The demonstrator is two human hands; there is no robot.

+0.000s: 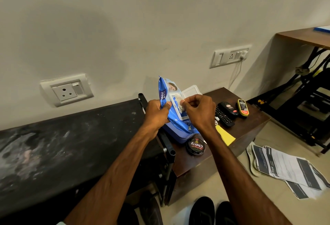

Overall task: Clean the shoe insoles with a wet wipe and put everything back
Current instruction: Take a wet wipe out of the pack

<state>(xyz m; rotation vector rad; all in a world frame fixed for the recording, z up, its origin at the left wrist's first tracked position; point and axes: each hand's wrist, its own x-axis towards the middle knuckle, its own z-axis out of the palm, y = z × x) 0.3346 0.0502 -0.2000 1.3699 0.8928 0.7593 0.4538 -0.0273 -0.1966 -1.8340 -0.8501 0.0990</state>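
A blue pack of wet wipes (175, 117) is held up above the small brown table (250, 128), its white flip lid (192, 91) swung open. My left hand (156, 113) grips the pack by its left edge. My right hand (198, 110) pinches the white wipe (179, 99) sticking out of the opening. A pale insole (250, 160) lies on the floor at right, partly under printed papers (285, 169). Two black shoes (212, 212) stand on the floor at the bottom.
On the brown table lie a round black Cherry polish tin (195, 147), a yellow cloth (225, 135), a black remote (224, 117) and two polish bottles (235, 108). A black shoe rack top (71, 144) fills the left. Wall sockets (67, 91) sit behind it.
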